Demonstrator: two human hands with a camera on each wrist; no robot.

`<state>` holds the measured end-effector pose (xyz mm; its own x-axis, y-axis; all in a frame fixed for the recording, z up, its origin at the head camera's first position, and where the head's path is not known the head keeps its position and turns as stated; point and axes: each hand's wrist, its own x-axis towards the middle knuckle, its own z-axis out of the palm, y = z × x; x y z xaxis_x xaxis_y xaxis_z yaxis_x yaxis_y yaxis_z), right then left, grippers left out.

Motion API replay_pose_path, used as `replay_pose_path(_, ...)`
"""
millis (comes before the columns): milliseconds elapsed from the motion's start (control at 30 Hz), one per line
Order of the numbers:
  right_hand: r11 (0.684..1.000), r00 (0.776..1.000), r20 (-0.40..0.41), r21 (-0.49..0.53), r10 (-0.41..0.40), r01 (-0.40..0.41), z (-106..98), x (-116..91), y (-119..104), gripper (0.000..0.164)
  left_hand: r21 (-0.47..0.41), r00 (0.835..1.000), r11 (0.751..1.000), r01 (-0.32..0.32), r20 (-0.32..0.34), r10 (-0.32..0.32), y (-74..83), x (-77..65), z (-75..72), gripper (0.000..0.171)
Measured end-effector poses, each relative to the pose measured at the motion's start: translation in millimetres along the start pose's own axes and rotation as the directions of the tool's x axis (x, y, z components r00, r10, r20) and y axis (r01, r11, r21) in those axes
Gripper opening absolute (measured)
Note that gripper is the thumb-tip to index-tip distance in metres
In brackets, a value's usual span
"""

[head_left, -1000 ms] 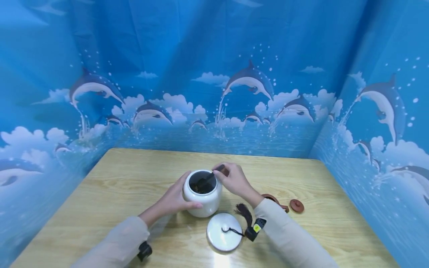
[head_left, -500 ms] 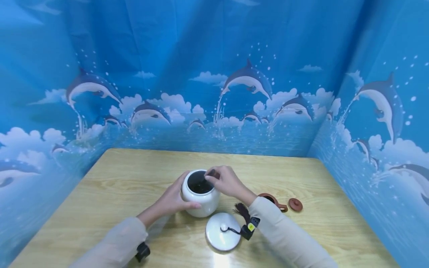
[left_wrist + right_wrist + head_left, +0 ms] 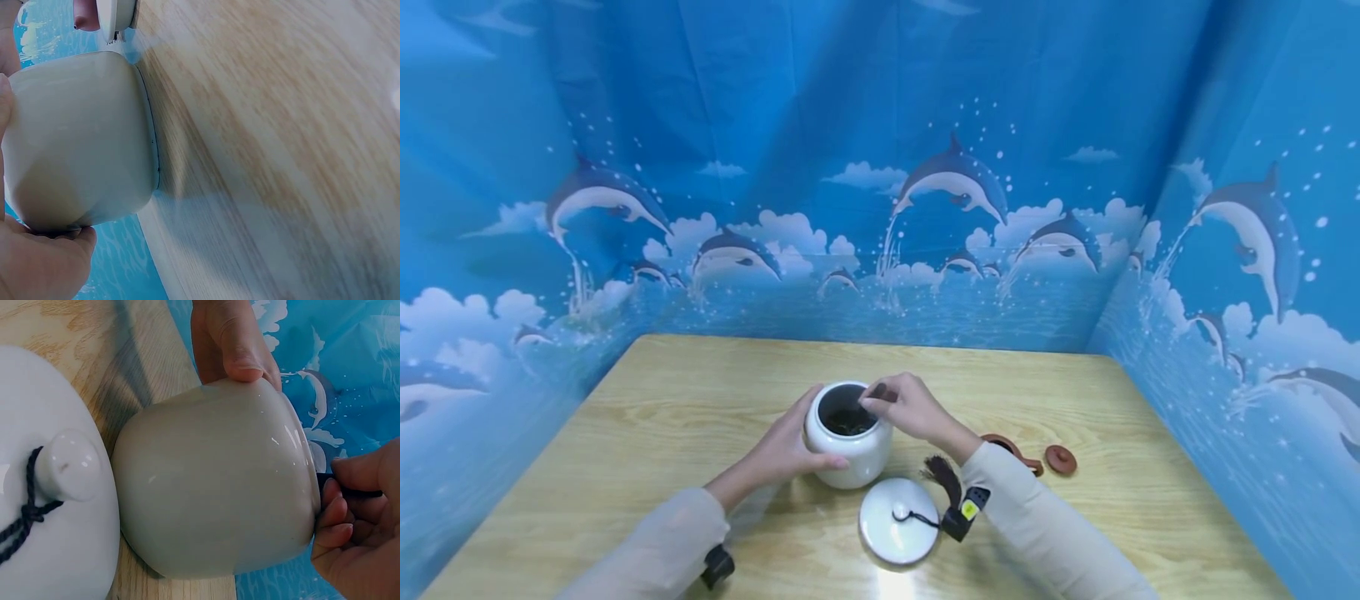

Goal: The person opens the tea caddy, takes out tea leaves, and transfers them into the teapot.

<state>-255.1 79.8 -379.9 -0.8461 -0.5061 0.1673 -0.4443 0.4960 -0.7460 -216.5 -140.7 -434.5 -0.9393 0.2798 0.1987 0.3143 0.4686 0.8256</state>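
A round white ceramic jar [image 3: 861,457] stands on the table with its dark mouth facing up. My left hand [image 3: 788,448] wraps its left side, the thumb lying along the front. Over the right part of the rim, my right hand [image 3: 908,407] pinches the dark handle of a scoop [image 3: 361,493], whose lower end is hidden inside the jar. Dark loose tea leaves [image 3: 850,422] show dimly at the bottom. In the right wrist view, some curled right-hand fingers are by the jar's rim.
The jar's white lid [image 3: 889,535] lies in front of it, a black cord tied round its knob and a dark tassel [image 3: 943,477] alongside. Right of the right forearm are a partly hidden reddish-brown clay teapot [image 3: 1034,467] and its small lid [image 3: 1061,459]. Dolphin-print curtains enclose the table.
My right hand has moved slightly left and lower over the jar's mouth, sinking the scoop deeper, so less of its handle shows. The left hand keeps its grip on the jar.
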Motion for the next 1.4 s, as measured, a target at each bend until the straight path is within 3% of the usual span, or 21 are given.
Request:
replay_pose_path(167, 0.990, 0.998, -0.008, 0.131, 0.062, -0.060, 0, -1, 1, 0.018, -0.019, 1.000, 1.000, -0.005, 0.009, 0.005, 2.0, 0.5, 0.7, 0.112)
replay_pose_path(333, 0.956, 0.992, 0.003, 0.266, 0.125, -0.122, 1, -1, 2, 0.020, -0.013, 1.000, 0.999, -0.031, 0.002, 0.031, 1.4, 0.5, 0.3, 0.109)
replay_pose_path(600, 0.856, 0.955, 0.016, 0.438, 0.296, -0.273, 1, 0, 9, 0.022, 0.000, 0.999, 0.999, -0.036, -0.012, 0.036, -1.5, -1.4, -0.4, 0.112)
replay_pose_path(800, 0.777, 0.945, 0.027, 0.562, 0.325, -0.283, 1, -2, 11, 0.022, 0.026, 1.000, 1.000, 0.008, -0.017, -0.007, -0.8, -1.9, -0.7, 0.118)
replay_pose_path(967, 0.739, 0.937, 0.017, 0.610, 0.348, -0.286, 1, -3, 11, 0.022, 0.029, 0.999, 0.999, 0.035, -0.009, -0.035, 1.2, -2.4, -0.9, 0.121)
replay_pose_path(1400, 0.701, 0.924, -0.010, 0.655, 0.382, -0.283, -9, -6, 15, 0.029, 0.040, 0.998, 0.997, 0.059, -0.005, -0.059, 3.2, -2.8, -1.0, 0.124)
